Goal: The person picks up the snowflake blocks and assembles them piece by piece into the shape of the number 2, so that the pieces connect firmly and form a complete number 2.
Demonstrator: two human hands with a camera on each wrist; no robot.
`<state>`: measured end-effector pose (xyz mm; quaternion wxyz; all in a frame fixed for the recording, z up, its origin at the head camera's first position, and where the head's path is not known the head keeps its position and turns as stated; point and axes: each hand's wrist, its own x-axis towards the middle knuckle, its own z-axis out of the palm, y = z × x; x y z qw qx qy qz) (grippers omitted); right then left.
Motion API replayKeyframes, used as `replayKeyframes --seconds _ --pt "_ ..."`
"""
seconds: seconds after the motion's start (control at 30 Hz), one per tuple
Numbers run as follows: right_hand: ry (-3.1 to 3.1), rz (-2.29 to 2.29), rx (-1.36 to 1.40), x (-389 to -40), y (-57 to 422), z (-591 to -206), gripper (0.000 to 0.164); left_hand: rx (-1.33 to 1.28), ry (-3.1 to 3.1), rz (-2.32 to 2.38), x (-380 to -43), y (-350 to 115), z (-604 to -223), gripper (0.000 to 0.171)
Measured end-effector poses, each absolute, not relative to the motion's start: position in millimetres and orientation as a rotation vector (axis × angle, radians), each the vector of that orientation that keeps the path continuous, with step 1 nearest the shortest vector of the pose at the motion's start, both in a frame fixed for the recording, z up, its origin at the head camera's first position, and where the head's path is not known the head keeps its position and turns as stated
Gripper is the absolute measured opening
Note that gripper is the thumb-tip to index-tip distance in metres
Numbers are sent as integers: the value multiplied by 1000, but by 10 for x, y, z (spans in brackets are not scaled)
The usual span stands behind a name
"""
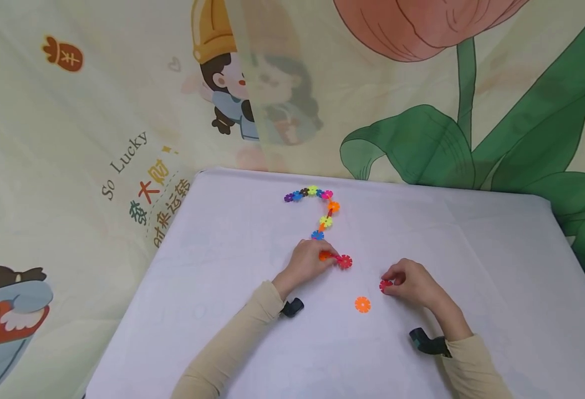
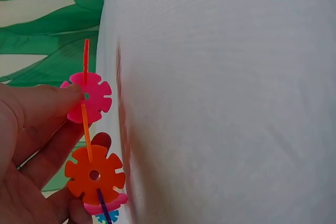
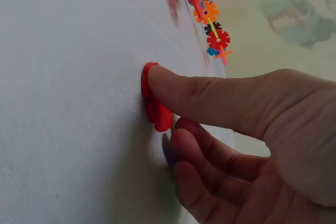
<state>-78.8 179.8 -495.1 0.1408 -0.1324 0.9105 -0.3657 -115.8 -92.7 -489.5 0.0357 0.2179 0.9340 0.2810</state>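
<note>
A chain of interlocked notched plastic discs [image 1: 326,221] curves over the white table in many colours. My left hand [image 1: 306,263] holds its near end, thumb and fingers pinching a pink disc [image 2: 93,109]. An orange disc [image 2: 107,163] joins on below the pink one in the left wrist view, and a red disc [image 2: 86,59] seen edge-on sticks up above. To the right, low over the cloth, my right hand [image 1: 414,282] pinches a separate red disc [image 3: 163,116] between thumb and fingers. The thumb covers part of that disc.
A loose orange disc [image 1: 362,304] lies flat on the table between the forearms. White cloth [image 1: 497,266] covers the table, whose far edge meets a printed curtain [image 1: 282,155]. A black wrist camera [image 1: 429,342] sits beside the right wrist, another [image 1: 293,307] by the left.
</note>
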Motion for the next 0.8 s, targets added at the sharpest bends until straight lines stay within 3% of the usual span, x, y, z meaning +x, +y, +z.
replayKeyframes --seconds 0.17,0.8 --pt "2648 -1018 -396 -798 1774 -4962 19 670 2842 834 -1157 -911 -4881 17" --pt "2625 -1052 -399 -743 1803 -4988 28 710 2857 755 -1136 -846 -4835 25"
